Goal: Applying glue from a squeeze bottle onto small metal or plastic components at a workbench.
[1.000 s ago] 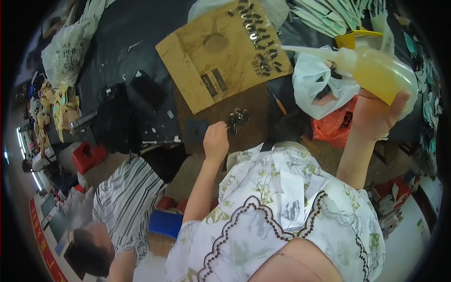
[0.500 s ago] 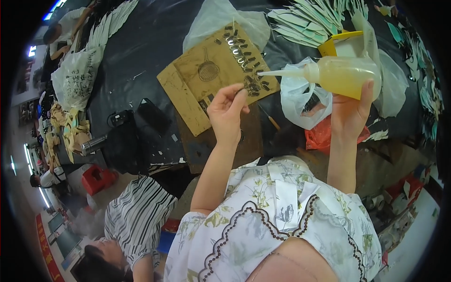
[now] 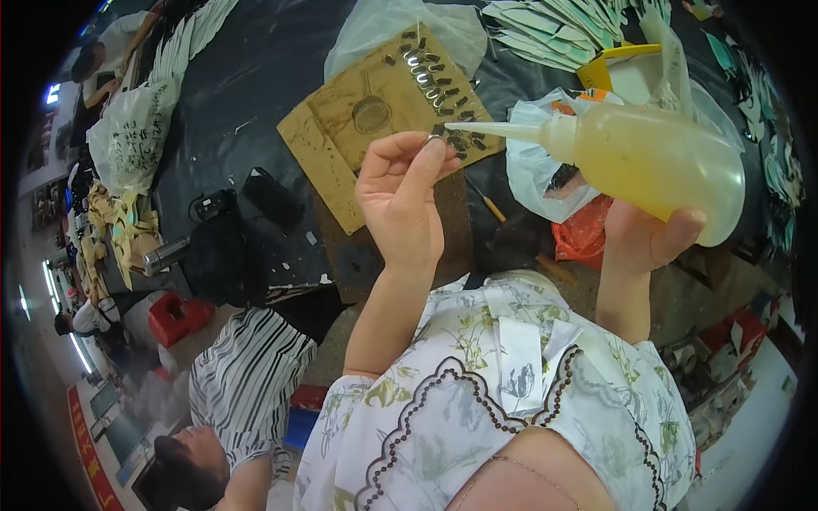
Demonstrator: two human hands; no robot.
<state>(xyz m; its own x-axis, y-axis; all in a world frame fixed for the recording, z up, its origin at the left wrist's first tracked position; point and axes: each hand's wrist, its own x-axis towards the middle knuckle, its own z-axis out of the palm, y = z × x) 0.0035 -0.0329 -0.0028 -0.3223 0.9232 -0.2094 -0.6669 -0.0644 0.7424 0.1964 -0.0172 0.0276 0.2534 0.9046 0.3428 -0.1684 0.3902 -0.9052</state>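
My left hand (image 3: 402, 192) is closed in a pinch over the near right part of a brown cardboard sheet (image 3: 319, 157). Between thumb and forefinger sits a small dark, shiny piece (image 3: 434, 139), too small to name surely. A soft squeeze bottle (image 3: 660, 157) with yellowish liquid lies tilted in my right hand (image 3: 639, 237), its thumb along the near side and the other fingers mostly hidden behind. The long thin nozzle (image 3: 490, 129) points left, its tip just above the pinched piece; contact cannot be told. Several small dark and silvery metal pieces (image 3: 433, 81) lie in rows on the cardboard.
Beyond the bottle are a white plastic bag (image 3: 532, 183), a red bag (image 3: 579, 228) and a yellow box (image 3: 613, 56). Pale cut pieces (image 3: 550, 34) pile up at the back. A wooden-handled tool (image 3: 494, 209) lies nearby. At left sits a person in a striped shirt (image 3: 247, 375).
The bottle has come nearer and tilted, and its nozzle tip has moved left to the pinched piece. My left hand has shifted slightly left and away from me.
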